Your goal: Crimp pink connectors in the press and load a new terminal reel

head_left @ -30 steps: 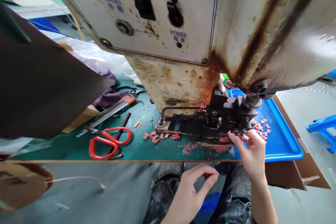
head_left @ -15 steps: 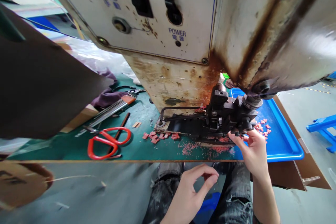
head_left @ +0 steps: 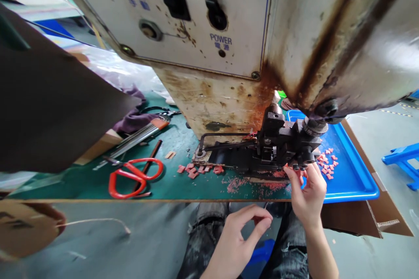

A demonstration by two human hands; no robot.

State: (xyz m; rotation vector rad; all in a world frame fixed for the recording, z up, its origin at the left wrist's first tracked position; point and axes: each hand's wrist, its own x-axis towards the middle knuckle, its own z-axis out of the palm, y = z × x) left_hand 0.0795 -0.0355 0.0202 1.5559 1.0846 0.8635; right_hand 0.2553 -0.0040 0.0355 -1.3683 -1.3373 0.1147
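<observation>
My right hand point(head_left: 309, 192) is at the black tooling point(head_left: 278, 144) of the press, thumb and fingers closed at its lower right edge. A bit of red shows between these fingers, apparently a small red piece point(head_left: 301, 174), mostly covered by them. Below the table edge, over my lap, my left hand point(head_left: 240, 237) has thumb and forefinger pinched together. What it holds, if anything, is too small to make out. Pinkish-red pieces point(head_left: 193, 170) lie left of the tooling, and red crumbs point(head_left: 237, 184) are scattered in front of it.
Red-handled scissors point(head_left: 135, 176) lie on the green tabletop point(head_left: 88, 185) at left, near metal rods point(head_left: 137, 137). A blue tray point(head_left: 355, 174) with more red pieces stands at right, beside cardboard point(head_left: 388, 209). The press body point(head_left: 209, 100) rises behind the tooling.
My right hand has shifted slightly left and down along the tooling, its fingers still closed, and more of the tray's red pieces show. My left hand stays almost where it was.
</observation>
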